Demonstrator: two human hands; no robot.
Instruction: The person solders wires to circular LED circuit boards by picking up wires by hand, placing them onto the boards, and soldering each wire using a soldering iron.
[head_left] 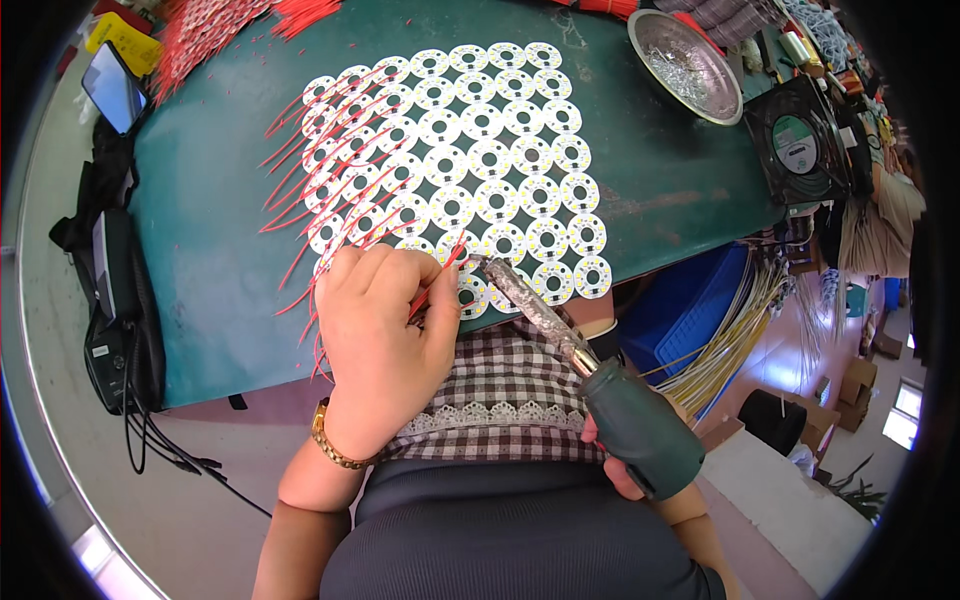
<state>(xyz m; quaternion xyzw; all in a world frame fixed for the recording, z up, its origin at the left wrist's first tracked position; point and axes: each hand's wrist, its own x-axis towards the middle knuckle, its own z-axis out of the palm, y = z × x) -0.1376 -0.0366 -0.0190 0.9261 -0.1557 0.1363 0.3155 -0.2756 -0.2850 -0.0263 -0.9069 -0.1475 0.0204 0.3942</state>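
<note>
A panel of round white LED circuit boards [490,160], each with a hole in its middle, lies on the green tabletop. Thin red wires [290,195] trail leftward from boards in its left columns. My left hand [385,325] is closed at the panel's near edge, pinching red wire between thumb and fingers; how many strands it holds is hidden. My right hand [622,475] grips the dark green handle of a soldering iron [640,425] from below, mostly hidden behind it. The iron's tip meets a near-row board, close beside the pinched wire end.
Bundles of red wire [215,35] lie at the far left, with a phone [112,88] at the table's left edge. A round metal bowl [685,65] and a black fan [797,145] stand at the right. Beyond the right edge is a blue bin [690,310].
</note>
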